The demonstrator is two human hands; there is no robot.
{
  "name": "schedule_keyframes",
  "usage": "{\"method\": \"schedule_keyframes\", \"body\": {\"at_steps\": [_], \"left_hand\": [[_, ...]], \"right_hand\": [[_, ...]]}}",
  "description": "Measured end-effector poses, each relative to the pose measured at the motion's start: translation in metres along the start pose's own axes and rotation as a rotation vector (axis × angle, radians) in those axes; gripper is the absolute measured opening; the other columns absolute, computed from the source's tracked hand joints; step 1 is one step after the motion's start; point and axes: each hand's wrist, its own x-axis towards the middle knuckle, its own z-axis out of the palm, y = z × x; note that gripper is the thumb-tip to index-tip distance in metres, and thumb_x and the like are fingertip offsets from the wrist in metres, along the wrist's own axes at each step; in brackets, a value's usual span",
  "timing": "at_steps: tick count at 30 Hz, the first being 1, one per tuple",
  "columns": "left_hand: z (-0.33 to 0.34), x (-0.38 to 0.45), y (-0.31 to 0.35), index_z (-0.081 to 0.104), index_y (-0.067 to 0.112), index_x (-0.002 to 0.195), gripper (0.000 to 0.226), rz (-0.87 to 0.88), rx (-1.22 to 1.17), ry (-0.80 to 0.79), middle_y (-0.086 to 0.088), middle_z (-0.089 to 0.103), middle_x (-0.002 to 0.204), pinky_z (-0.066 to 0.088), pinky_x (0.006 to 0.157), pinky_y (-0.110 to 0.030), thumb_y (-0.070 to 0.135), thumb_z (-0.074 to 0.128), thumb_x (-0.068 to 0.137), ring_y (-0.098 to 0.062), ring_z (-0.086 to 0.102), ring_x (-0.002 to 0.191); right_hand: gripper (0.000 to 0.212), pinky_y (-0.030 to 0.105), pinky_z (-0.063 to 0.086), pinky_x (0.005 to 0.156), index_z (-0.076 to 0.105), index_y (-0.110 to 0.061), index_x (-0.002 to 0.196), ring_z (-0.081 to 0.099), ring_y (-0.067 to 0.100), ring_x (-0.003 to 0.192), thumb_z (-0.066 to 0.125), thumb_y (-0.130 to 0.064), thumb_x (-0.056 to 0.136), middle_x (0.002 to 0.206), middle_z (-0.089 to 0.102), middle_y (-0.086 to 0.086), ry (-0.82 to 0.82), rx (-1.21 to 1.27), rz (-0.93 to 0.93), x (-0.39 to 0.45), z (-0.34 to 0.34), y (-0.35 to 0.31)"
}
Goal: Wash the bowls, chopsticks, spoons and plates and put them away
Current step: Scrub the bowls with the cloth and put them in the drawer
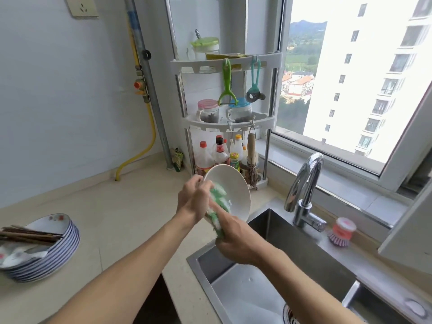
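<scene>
A white plate (230, 190) is held tilted on edge above the near left corner of a steel sink (301, 249), the left hand (192, 199) pinching its rim while the right hand (236, 239) is closed around a green sponge (218, 206) pressed to the plate's face. To the left, on the pale desk (121, 220), well apart from the sink, a stack of blue-rimmed plates (46, 249) carries dark chopsticks (28, 236) and white spoons (21, 256). Behind the sink stand a chrome tap (304, 185) and a pink dish brush (342, 231).
</scene>
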Motion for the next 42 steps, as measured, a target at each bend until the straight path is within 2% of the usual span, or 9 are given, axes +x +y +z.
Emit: {"method": "schedule_keyframes", "body": {"at_steps": [3, 9, 14, 20, 24, 27, 31, 36, 42], "left_hand": [[-0.011, 0.003, 0.001, 0.055, 0.02, 0.07, 0.025, 0.02, 0.126, -0.14, -0.001, 0.058, 0.076, 0.035, 0.063, -0.032, 0.043, 0.048, 0.065, -0.022, 0.053, 0.075], [0.0, -0.01, -0.001, 0.059, 0.012, 0.074, 0.032, 0.046, 0.022, 0.103, 0.0, 0.061, 0.071, 0.039, 0.06, -0.031, 0.041, 0.049, 0.066, -0.02, 0.056, 0.07], [-0.023, 0.002, -0.002, 0.058, 0.012, 0.072, 0.034, 0.013, 0.13, -0.106, -0.008, 0.06, 0.077, 0.036, 0.064, -0.033, 0.044, 0.049, 0.066, -0.025, 0.053, 0.075], [-0.032, 0.001, -0.007, 0.064, 0.008, 0.117, 0.056, -0.256, -0.376, -0.231, -0.019, 0.067, 0.107, 0.05, 0.074, -0.036, 0.039, 0.066, 0.07, -0.034, 0.064, 0.095], [-0.011, -0.015, -0.017, 0.06, 0.004, 0.113, 0.059, -0.285, -0.578, -0.078, -0.025, 0.064, 0.11, 0.054, 0.071, -0.043, 0.033, 0.07, 0.063, -0.042, 0.067, 0.095], [-0.013, -0.016, -0.014, 0.06, 0.012, 0.089, 0.011, -0.174, -0.486, 0.074, -0.012, 0.061, 0.088, 0.051, 0.066, -0.036, 0.021, 0.059, 0.085, -0.029, 0.062, 0.08], [-0.021, -0.022, -0.011, 0.061, 0.026, 0.079, 0.019, -0.071, -0.269, 0.057, -0.007, 0.063, 0.093, 0.056, 0.075, -0.052, 0.039, 0.056, 0.067, -0.031, 0.062, 0.091], [-0.017, -0.027, -0.005, 0.061, 0.019, 0.08, 0.027, -0.063, -0.268, 0.226, 0.001, 0.062, 0.08, 0.041, 0.064, -0.031, 0.04, 0.052, 0.066, -0.022, 0.059, 0.08], [-0.019, -0.027, -0.005, 0.055, 0.024, 0.075, 0.02, -0.022, -0.14, 0.163, 0.004, 0.059, 0.08, 0.035, 0.058, -0.027, 0.041, 0.049, 0.066, -0.014, 0.054, 0.075]], "right_hand": [[0.091, 0.041, -0.013, 0.12, 0.005, -0.026, 0.159, 0.013, 0.013, 0.152, 0.055, -0.003, 0.087, 0.164, 0.02, -0.004, -0.025, -0.523, -0.061, -0.007, -0.003, 0.038], [0.086, 0.038, 0.02, 0.118, 0.017, -0.02, 0.157, 0.036, 0.03, 0.137, 0.047, 0.0, 0.078, 0.147, 0.045, 0.011, 0.021, -0.044, 0.08, 0.006, 0.022, -0.007], [0.07, 0.062, -0.012, 0.115, 0.037, -0.028, 0.148, 0.041, 0.016, 0.14, 0.064, -0.011, 0.086, 0.142, 0.052, -0.004, 0.087, -0.647, -0.124, -0.009, 0.004, 0.039], [0.02, 0.05, 0.053, 0.092, 0.068, -0.014, 0.094, 0.059, 0.026, 0.079, 0.072, -0.009, 0.075, 0.084, 0.064, 0.006, 0.408, -0.73, -0.208, 0.005, 0.011, 0.013], [0.028, 0.036, 0.05, 0.05, 0.064, -0.012, 0.079, 0.054, 0.021, 0.059, 0.084, -0.007, 0.06, 0.069, 0.061, 0.004, 0.508, -0.441, -0.079, 0.017, 0.027, -0.017], [0.02, 0.035, 0.055, 0.063, 0.063, -0.013, 0.082, 0.059, 0.021, 0.07, 0.078, -0.005, 0.071, 0.079, 0.066, 0.001, 0.404, -0.289, -0.19, 0.008, 0.029, -0.007], [0.06, 0.041, 0.039, 0.113, 0.057, -0.021, 0.135, 0.058, 0.02, 0.12, 0.071, -0.004, 0.078, 0.123, 0.067, -0.002, 0.195, -0.529, -0.185, 0.004, 0.013, 0.023], [0.043, 0.039, 0.039, 0.105, 0.06, -0.014, 0.114, 0.052, 0.019, 0.113, 0.053, 0.004, 0.076, 0.117, 0.061, 0.001, 0.083, -0.116, -0.075, 0.009, 0.021, -0.013], [0.076, 0.043, 0.01, 0.124, 0.028, -0.025, 0.154, 0.028, 0.021, 0.145, 0.057, -0.005, 0.088, 0.15, 0.042, 0.001, 0.067, -0.516, -0.02, 0.005, 0.013, 0.003]]}}
